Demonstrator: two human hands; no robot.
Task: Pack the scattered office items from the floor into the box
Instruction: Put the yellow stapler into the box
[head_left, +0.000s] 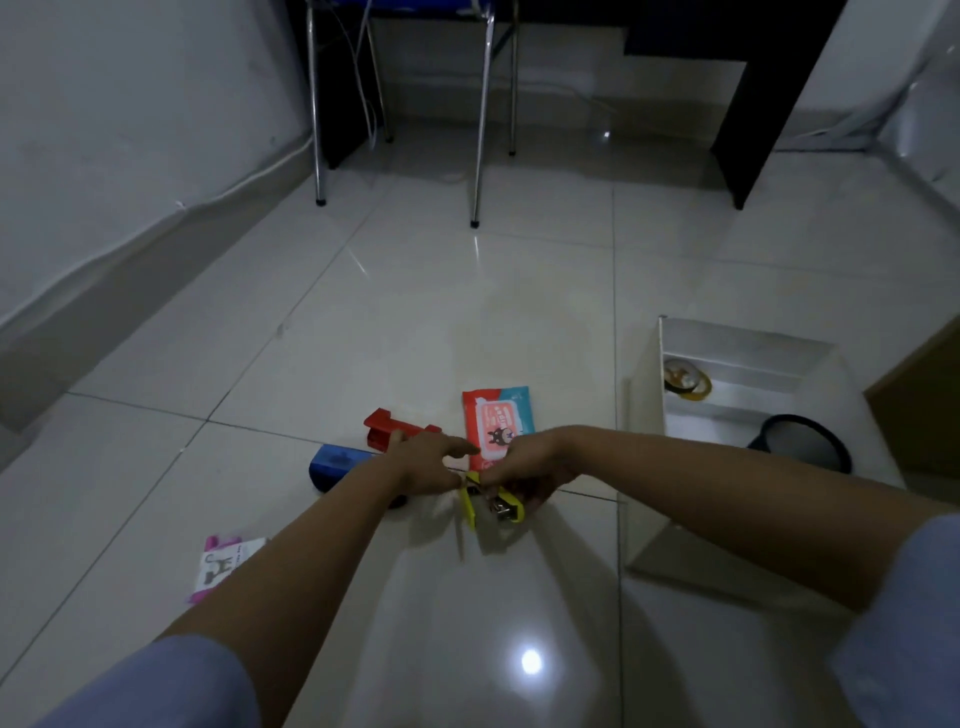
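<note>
bare floor (415, 322) lies open ahead; chair legs (480, 130) stand farther off, box (644, 415) wall rises rightward.

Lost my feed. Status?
Right hand gripping yellow stapler. Left hand open beside it. Box right, unobstructed.

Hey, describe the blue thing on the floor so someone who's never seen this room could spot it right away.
Start at the white open box on the right, then look left past both hands to the cluster of items on the tiled floor. The blue item lies leftmost in that cluster, just below the red stapler-like tool, partly hidden by the left forearm. It is the only solid blue, blocky piece.
</note>
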